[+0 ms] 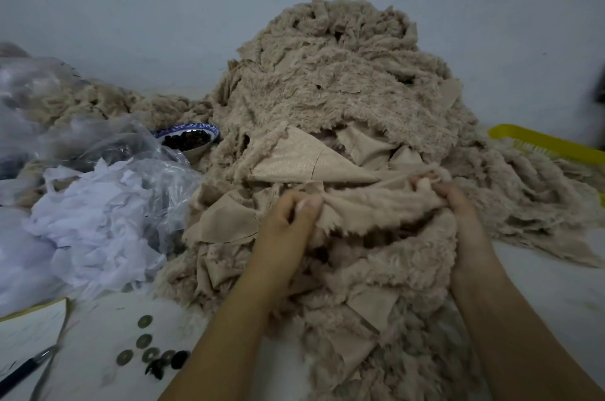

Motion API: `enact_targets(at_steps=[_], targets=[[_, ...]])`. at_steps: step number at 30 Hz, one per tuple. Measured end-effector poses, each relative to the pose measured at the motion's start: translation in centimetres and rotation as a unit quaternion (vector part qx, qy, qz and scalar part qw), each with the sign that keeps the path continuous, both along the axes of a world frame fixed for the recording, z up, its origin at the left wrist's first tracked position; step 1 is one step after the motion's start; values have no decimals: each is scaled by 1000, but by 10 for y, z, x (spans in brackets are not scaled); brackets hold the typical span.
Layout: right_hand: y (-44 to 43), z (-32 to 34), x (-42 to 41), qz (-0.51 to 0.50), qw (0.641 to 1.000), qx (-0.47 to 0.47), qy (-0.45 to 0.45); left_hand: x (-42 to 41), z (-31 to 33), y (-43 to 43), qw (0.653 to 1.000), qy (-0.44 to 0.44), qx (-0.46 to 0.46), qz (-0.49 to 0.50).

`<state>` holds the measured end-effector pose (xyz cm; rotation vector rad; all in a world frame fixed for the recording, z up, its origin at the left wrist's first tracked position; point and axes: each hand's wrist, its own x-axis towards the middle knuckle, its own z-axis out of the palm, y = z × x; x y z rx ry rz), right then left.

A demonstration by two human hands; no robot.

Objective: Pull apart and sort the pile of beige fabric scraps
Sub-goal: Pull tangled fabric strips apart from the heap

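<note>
Pile: We see a tall heap of beige fabric scraps (343, 89) on a white table (556, 286), against a pale wall. Fuzzy faces and smooth woven backs are jumbled together, and the near edge runs out of the bottom of the view.
Left hand: Our left hand (288, 220) pinches one end of a fuzzy strip (376, 204) between thumb and curled fingers, low on the front of the heap.
Right hand: Our right hand (458, 204) grips the other end of that strip, fingers curled in, their tips partly buried in fluff.
Strip: It spans the two hands and rests on the scraps beneath. We cannot tell where it ends inside either grip.
Left side: White scraps (98, 220) lie just beside the pile. A crumpled clear plastic bag (65, 106) behind them is blurred, and we cannot make out its contents.
Bowl: A blue-rimmed bowl (191, 138) of small dark pieces touches the pile's left edge. We cannot identify the pieces.
Near left: Round metal discs (144, 340) lie on the table. A pen (23, 371) and a sheet of paper (29, 322) are cut off by the frame.
Right: A yellow basket (540, 142) is partly covered by scraps and cut off at the edge.
</note>
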<state>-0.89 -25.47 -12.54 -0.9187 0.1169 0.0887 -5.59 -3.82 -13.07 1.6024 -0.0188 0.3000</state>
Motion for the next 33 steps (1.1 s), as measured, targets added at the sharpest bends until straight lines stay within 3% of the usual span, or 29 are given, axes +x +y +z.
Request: enact_targets(at_steps=[2,4,6,9,12,14,17,19,22,27,33], targets=[[-2,-7,1,-33,992,-125,-7,0,6,5,977,14,-204,-55],[-3,-9,4,-58,969,-238,-36,0,10,9,946,8,-306,-103],[0,-9,8,-83,931,-355,-28,-1,12,10,954,9,-279,-111],[6,-11,10,-161,862,-478,-54,-2,10,9,984,31,-153,-90],[17,-3,-7,-276,768,-526,-238,-3,6,9,996,16,-30,-83],[29,3,-20,-236,741,-522,-350,-5,5,4,995,-8,40,-93],[52,2,-33,-14,790,-501,-354,-7,6,-6,988,-42,88,-121],[58,-2,-33,51,808,-502,-304,-8,4,-9,985,-64,85,-135],[46,-1,-25,-29,835,-485,-256,-8,5,-4,992,-48,59,-99],[24,3,-11,-186,875,-400,-200,-1,1,7,968,-40,250,2],[7,2,-1,-274,894,-330,-133,5,2,26,927,-43,328,175]])
